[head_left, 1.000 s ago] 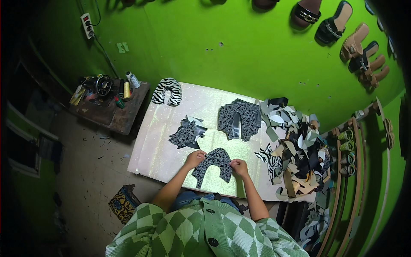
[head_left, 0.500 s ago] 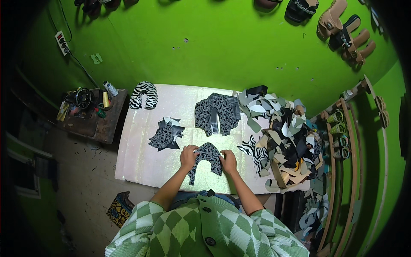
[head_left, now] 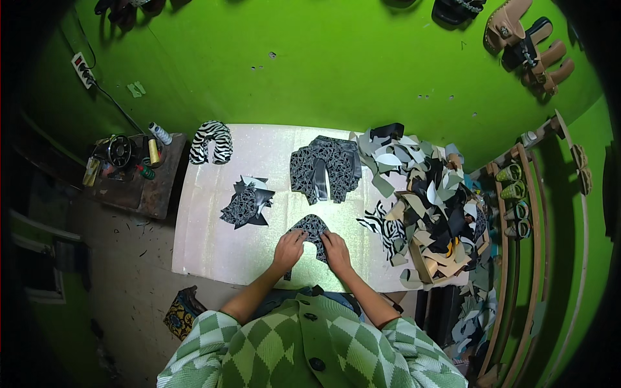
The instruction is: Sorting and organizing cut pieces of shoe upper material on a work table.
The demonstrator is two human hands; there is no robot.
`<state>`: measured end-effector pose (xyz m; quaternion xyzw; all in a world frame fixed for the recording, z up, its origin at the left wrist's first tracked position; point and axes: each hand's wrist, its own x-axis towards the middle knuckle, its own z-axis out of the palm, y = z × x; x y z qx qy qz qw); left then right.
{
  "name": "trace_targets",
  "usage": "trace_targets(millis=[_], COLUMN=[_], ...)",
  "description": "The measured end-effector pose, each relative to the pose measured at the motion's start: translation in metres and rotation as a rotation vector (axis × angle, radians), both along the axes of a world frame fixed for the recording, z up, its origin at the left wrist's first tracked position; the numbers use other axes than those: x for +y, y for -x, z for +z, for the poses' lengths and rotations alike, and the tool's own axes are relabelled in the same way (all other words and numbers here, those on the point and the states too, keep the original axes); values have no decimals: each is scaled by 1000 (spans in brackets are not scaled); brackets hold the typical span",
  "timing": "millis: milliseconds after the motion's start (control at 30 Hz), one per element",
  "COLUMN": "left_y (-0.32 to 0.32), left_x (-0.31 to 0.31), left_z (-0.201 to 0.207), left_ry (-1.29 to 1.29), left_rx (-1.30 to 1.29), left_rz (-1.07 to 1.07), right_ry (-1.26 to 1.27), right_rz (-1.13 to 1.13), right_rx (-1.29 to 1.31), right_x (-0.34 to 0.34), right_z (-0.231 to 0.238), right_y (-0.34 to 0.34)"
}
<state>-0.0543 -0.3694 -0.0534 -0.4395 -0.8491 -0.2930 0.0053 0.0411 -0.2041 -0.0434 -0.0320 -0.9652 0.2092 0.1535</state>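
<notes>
while l hand [head_left: 288, 248] & r hand [head_left: 336, 252] press flat on patterned cut piece [head_left: 312, 226], fingers spread, two stacks [head_left: 325, 169] done; scrap heap [head_left: 427, 207] left.

A single head-worn fisheye view looks steeply down from above the person onto the white table [head_left: 213, 252], its far edge meeting the green wall [head_left: 310, 64]; forearms enter from below.
</notes>
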Motion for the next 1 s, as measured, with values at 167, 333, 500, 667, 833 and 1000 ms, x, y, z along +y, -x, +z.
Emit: trace_targets(millis=[167,333,500,667,833,1000], left_y=[-11,-12,-15,-19,-5,6], left_x=[-6,-6,2,3,-12,-15], left_z=[-1,2,8,2,8,23], left_ry=[178,171,272,272,265,154], left_rx=[38,-24,24,70,30,-51], left_rz=[-59,-50,-19,18,-89,-88], right_ry=[-191,-157,-147,-297,-197,-195], right_rz=[-2,-26,-34,-29,-20,-53], right_rx=[-123,-361,-176,-235,-272,-224], right_x=[-11,-14,-22,-21,-17,-18], right_z=[-6,6,1,1,8,15], right_y=[-8,8,7,8,12,18])
